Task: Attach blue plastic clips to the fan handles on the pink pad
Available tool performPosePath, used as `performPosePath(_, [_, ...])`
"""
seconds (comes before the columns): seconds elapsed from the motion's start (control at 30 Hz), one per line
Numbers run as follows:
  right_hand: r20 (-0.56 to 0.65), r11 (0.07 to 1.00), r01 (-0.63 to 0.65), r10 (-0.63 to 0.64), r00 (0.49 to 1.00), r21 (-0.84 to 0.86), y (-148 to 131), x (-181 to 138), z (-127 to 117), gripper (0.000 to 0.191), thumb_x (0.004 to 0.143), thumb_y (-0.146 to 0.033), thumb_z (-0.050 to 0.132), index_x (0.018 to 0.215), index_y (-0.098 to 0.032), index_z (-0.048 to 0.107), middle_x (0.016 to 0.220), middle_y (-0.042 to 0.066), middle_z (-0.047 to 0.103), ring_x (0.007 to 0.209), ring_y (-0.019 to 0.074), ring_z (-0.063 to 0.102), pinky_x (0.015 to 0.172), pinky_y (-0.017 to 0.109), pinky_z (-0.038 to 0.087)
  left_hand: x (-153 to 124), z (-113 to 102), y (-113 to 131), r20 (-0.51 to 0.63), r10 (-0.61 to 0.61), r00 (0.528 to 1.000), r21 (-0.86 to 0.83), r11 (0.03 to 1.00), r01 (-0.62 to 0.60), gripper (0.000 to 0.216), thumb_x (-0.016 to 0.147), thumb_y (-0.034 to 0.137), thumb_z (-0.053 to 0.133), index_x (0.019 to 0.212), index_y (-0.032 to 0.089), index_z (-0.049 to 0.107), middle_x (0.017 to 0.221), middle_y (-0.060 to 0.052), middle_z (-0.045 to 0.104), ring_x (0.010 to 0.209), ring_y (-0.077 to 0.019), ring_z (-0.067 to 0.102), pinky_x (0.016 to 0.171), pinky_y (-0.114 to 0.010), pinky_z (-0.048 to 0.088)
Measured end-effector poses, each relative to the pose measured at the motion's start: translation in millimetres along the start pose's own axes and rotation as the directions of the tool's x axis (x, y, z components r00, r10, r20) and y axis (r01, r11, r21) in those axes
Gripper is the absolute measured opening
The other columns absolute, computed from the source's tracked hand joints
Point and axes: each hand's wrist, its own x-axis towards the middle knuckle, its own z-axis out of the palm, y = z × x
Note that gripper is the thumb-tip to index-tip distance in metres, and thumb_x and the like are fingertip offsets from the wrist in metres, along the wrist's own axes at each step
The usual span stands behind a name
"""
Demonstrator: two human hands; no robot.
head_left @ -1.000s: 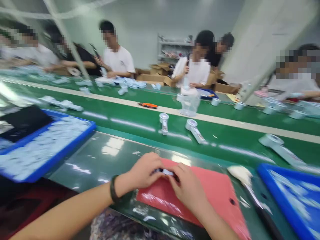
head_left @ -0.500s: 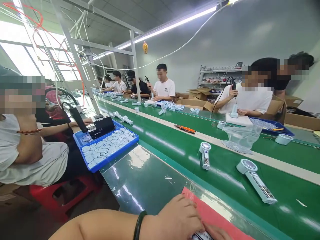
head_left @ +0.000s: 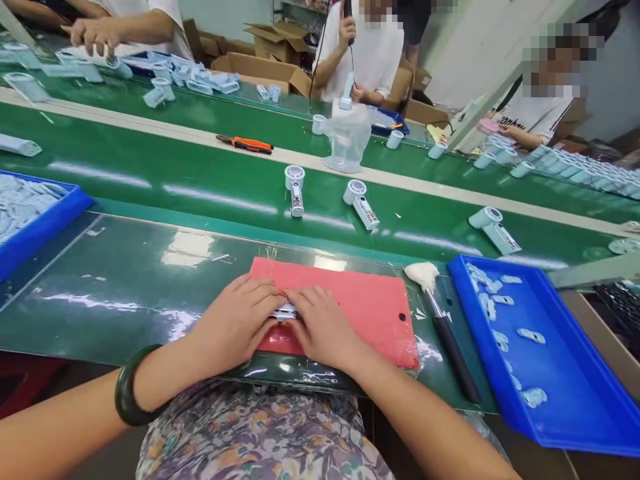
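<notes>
Both my hands rest on a red mat (head_left: 360, 307) at the near edge of the green bench. My left hand (head_left: 237, 323), with a dark green bangle on its wrist, and my right hand (head_left: 323, 327) are closed together over a small light-coloured part (head_left: 286, 311). Only a sliver of the part shows between my fingertips. A brush with a white head and black handle (head_left: 443, 320) lies just right of the mat.
A blue tray (head_left: 560, 400) with several small pale parts sits at my right; another blue tray (head_left: 37, 223) is at my left. Handheld fan-like devices (head_left: 295, 187) lie on the green conveyor belt beyond. Orange-handled pliers (head_left: 247, 144) and a clear bag (head_left: 347, 140) are farther back. Other people work across the belt.
The view swung up and left toward the line of workers, then dropped back down to the mat. My hands stayed together on the small part throughout.
</notes>
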Motion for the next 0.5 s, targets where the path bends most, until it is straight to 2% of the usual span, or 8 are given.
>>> performPosePath(0.13, [-0.02, 1.0, -0.019, 0.019, 1.0, -0.006, -4, -2, 5, 0.045, 0.097, -0.02, 0.056, 0.141, -0.015, 0.053, 0.131, 0.014, 0.062, 0.113, 0.0311, 0.054, 0.099, 0.051, 0.048, 2, -4, 6, -0.006, 0.008, 1.0, 0.03, 1.0, -0.007, 0.027, 0.102, 0.017, 0.036, 0.115, 0.016, 0.06, 0.114, -0.008, 0.069, 0.108, -0.0251, 0.062, 0.099, -0.045, 0.047])
performPosePath(0.27, [-0.113, 0.994, 0.026, -0.014, 0.993, 0.11, -2, -3, 12, 0.042, 0.098, -0.022, 0.054, 0.139, -0.017, 0.055, 0.13, 0.013, 0.063, 0.116, 0.0298, 0.058, 0.101, 0.051, 0.05, 3, -10, 12, 0.046, -0.03, 0.999, 0.16, 0.987, 0.022, 0.021, 0.097, 0.019, 0.052, 0.116, 0.019, 0.061, 0.111, -0.009, 0.067, 0.112, -0.0301, 0.059, 0.106, -0.055, 0.044])
performPosePath(0.33, [-0.198, 0.992, 0.058, -0.035, 0.98, 0.112, 12, -12, 8, 0.044, 0.099, -0.025, 0.052, 0.143, -0.02, 0.051, 0.137, 0.012, 0.061, 0.124, 0.0286, 0.057, 0.105, 0.049, 0.05, 5, -13, 4, 0.074, -0.021, 0.997, 0.242, 0.97, 0.003, 0.021, 0.092, 0.015, 0.057, 0.112, 0.02, 0.063, 0.105, -0.008, 0.066, 0.107, -0.0296, 0.06, 0.106, -0.057, 0.045])
performPosePath(0.4, [-0.348, 0.999, 0.033, -0.033, 0.937, -0.006, 41, -32, -6, 0.046, 0.102, -0.029, 0.048, 0.147, -0.023, 0.047, 0.145, 0.011, 0.057, 0.131, 0.0291, 0.055, 0.106, 0.05, 0.05, 14, -20, -18, 0.119, -0.008, 0.993, 0.311, 0.95, -0.029, 0.023, 0.089, 0.01, 0.058, 0.107, 0.02, 0.065, 0.102, -0.007, 0.065, 0.103, -0.0274, 0.061, 0.105, -0.055, 0.048])
performPosePath(0.43, [-0.443, 0.996, -0.029, -0.012, 0.896, -0.086, 60, -47, -17, 0.045, 0.104, -0.032, 0.045, 0.148, -0.025, 0.046, 0.144, 0.011, 0.057, 0.131, 0.0302, 0.055, 0.105, 0.051, 0.051, 22, -26, -35, 0.136, -0.019, 0.991, 0.352, 0.935, -0.03, 0.025, 0.087, 0.007, 0.058, 0.107, 0.021, 0.066, 0.105, -0.008, 0.065, 0.108, -0.028, 0.061, 0.106, -0.055, 0.047])
performPosePath(0.5, [-0.609, 0.953, -0.228, 0.061, 0.791, -0.201, 101, -82, -45, 0.041, 0.106, -0.04, 0.043, 0.142, -0.026, 0.053, 0.134, 0.013, 0.063, 0.122, 0.0347, 0.06, 0.1, 0.058, 0.052, 44, -40, -77, 0.136, -0.08, 0.988, 0.444, 0.896, 0.012, 0.03, 0.087, 0.004, 0.057, 0.109, 0.02, 0.068, 0.121, -0.013, 0.064, 0.128, -0.0336, 0.054, 0.111, -0.061, 0.043])
